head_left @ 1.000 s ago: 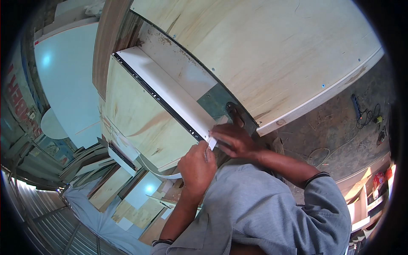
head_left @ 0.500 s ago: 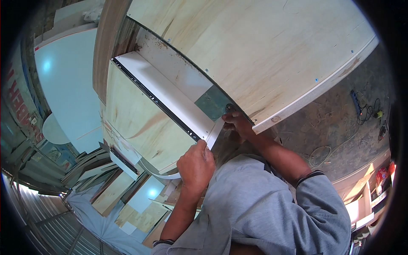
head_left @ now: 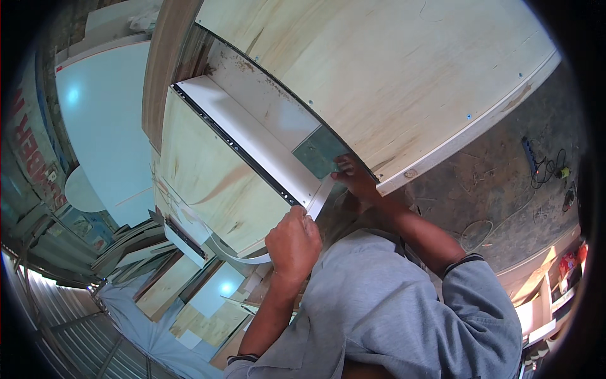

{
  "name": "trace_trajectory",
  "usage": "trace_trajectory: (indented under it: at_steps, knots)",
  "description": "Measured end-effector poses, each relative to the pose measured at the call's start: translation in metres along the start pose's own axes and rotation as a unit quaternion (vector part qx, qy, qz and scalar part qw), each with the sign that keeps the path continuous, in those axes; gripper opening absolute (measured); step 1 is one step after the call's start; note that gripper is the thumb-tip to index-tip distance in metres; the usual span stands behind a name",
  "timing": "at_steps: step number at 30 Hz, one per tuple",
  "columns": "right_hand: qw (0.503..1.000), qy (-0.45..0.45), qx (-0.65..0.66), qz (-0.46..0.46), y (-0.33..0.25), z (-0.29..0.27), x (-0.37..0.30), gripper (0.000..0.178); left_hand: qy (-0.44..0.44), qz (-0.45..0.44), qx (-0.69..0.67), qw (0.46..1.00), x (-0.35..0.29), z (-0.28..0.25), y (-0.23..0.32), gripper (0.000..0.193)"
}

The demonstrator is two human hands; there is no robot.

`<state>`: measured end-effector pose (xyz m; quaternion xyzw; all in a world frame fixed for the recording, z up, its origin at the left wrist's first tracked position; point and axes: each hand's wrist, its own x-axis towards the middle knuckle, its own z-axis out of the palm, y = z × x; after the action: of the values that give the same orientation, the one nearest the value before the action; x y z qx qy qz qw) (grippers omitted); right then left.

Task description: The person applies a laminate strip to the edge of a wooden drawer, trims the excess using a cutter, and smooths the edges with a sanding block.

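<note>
A thin white edging strip (head_left: 250,259) runs from my left hand (head_left: 294,245) and curls away in a loose loop along the plywood. My left hand is closed on the strip at the corner of a plywood box (head_left: 214,174), at the end of its black slide rail (head_left: 237,147). Between my hands, a straight white length lies along the box's near edge. My right hand (head_left: 358,181) is at the far end of that edge, thumb close to the white end, with the other fingers raised and apart. The fingers' undersides are hidden.
A large plywood panel (head_left: 379,82) with screws in it spans the upper right, its pale edge jutting near my right forearm. A blue power strip (head_left: 529,155) and cables lie on the floor at right. Stacked boards (head_left: 136,237) and a white sheet (head_left: 101,126) stand at left.
My right hand's fingers have lifted and spread a little at the strip's end; a dark round shape beside them no longer shows. My left hand remains at the corner. The view has shifted slightly.
</note>
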<state>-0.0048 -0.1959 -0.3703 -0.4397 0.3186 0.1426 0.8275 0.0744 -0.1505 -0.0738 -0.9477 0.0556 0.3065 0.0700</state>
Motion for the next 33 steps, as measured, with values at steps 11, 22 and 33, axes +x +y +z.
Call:
trace_trajectory:
  at_steps: [11,22,33]
  knots:
    - [0.899,-0.205,-0.220,-0.319,-0.108,0.015,-0.072,0.040,-0.011,-0.021,0.000,1.000,-0.002,-0.007,0.004,0.017]
    - [0.887,-0.200,-0.235,-0.343,-0.116,0.021,-0.076,0.042,0.009,0.042,-0.182,0.982,-0.082,-0.031,-0.025,0.021]
    - [0.871,-0.210,-0.321,-0.306,-0.117,0.030,-0.106,0.062,0.232,0.136,-0.123,0.955,-0.025,0.111,-0.112,0.086]
